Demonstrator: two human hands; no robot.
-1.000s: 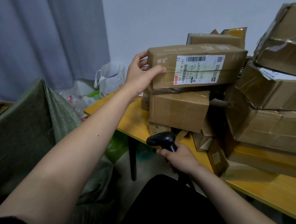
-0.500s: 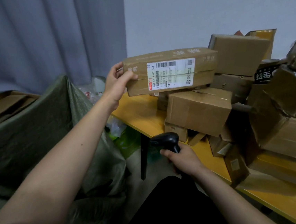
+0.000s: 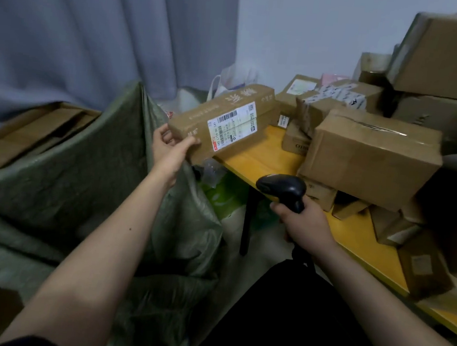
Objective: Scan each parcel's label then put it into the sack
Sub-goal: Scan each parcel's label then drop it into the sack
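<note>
Green woven cloth makes the big sack (image 3: 61, 184), and it fills the view from nine o'clock down to six o'clock with its mouth open. At three o'clock, the yellow wooden surface (image 3: 265, 157) carries a tall heap of brown boxes (image 3: 374, 156).

Next comes the long brown parcel (image 3: 221, 119), held up in the air near the middle, just past the sack's far edge and over the near corner of the surface. Its white label (image 3: 233, 127) faces up toward us. The left hand (image 3: 169, 149) grips the parcel's near end, thumb on the front and fingers curled round the back.

Down at five o'clock, the right hand (image 3: 304, 223) is wrapped round the handle of the black scanner (image 3: 283, 188). Its nose points to the left, below the parcel.

To do this step well, I think the scanner nose should tip up at the bar lines on the label, and the parcel should be held still and flat. After that, the parcel can go down into the sack's open mouth.
</note>
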